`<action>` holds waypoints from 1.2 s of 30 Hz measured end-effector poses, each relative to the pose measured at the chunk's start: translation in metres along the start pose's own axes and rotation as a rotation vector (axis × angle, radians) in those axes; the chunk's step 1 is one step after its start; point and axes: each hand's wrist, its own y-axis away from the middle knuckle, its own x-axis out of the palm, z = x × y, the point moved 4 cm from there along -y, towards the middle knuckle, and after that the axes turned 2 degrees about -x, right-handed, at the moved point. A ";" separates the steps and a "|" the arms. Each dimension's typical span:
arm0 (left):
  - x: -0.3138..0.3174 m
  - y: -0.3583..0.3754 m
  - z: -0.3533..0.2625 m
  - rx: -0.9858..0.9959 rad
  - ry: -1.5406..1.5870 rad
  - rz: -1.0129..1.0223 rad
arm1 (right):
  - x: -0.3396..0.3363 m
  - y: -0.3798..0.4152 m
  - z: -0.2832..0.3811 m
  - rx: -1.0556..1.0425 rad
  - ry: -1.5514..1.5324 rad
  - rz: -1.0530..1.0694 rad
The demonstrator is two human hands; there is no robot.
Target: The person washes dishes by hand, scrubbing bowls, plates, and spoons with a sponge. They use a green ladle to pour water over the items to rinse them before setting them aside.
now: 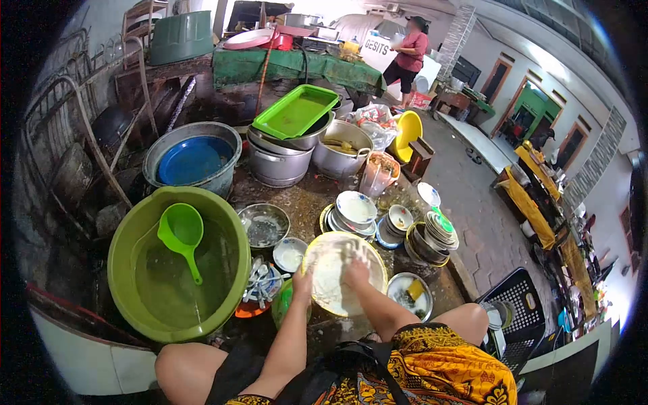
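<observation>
From where I stand, the wide round white plate with a yellow rim [329, 280] is up in front of the person's knees, well above the lap and tilted so its inner face looks back at them. That face is pale and smeared with cloudy, cream-white streaks, and a shadow falls across it near the right wrist. The rim makes a thin, clear yellow ring around it.

The left hand [303, 281] has its fingers clamped on the plate's left edge. The right hand [356, 268] lies on the inner face, its fingers so blurred that I cannot tell whether they are together or apart (nor whether there is anything under them).

Just right of the plate is a round metal bowl [399, 283] with a yellow sponge [415, 290] and some suds in it. On the other side are a heap of metal spoons [262, 285] and a small white bowl [290, 253]. Farther left, a big olive-green plastic tub [120, 270] holds water, with a bright green plastic dipper [181, 226] in it. Beyond the plate, a stack of white plates [356, 207] rests on the wet, dark floor [300, 196].
</observation>
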 end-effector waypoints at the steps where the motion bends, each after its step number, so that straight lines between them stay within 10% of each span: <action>1: -0.008 -0.001 -0.001 -0.008 0.156 -0.101 | 0.006 0.006 -0.013 -0.028 0.097 0.190; 4: -0.031 -0.007 -0.003 0.031 0.246 -0.325 | -0.008 0.043 0.018 -0.004 0.147 0.659; 6: -0.040 -0.018 0.022 -0.053 0.180 -0.445 | 0.102 0.069 -0.012 -0.500 -0.183 0.654; 7: -0.038 -0.024 0.035 -0.056 0.185 -0.448 | 0.052 0.087 0.031 -0.502 -0.177 0.659; 10: -0.017 0.006 0.006 -0.435 0.293 -0.233 | -0.019 0.069 0.089 -0.469 -0.238 0.510; 12: -0.004 -0.003 0.015 -0.311 0.512 0.025 | -0.021 0.051 0.084 -0.494 -0.226 0.427; 13: -0.007 -0.009 0.025 -0.645 0.324 -0.073 | -0.026 0.039 0.078 -0.401 -0.325 0.424; 17: -0.011 -0.014 0.006 -0.733 0.627 -0.014 | -0.109 -0.003 0.081 -0.534 -0.542 0.180; 21: -0.022 -0.058 0.102 -0.152 0.727 0.087 | -0.168 -0.024 0.065 -0.220 -0.802 0.248; 27: -0.034 -0.012 0.051 -0.421 0.741 0.110 | -0.104 -0.054 -0.022 -0.030 -0.849 -0.181; 30: -0.045 -0.015 0.035 -0.347 0.873 0.033 | -0.081 -0.020 -0.024 0.122 -0.334 -0.485; 36: -0.032 0.012 -0.055 -0.329 0.643 -0.209 | -0.078 0.050 0.084 -0.510 -0.281 -0.113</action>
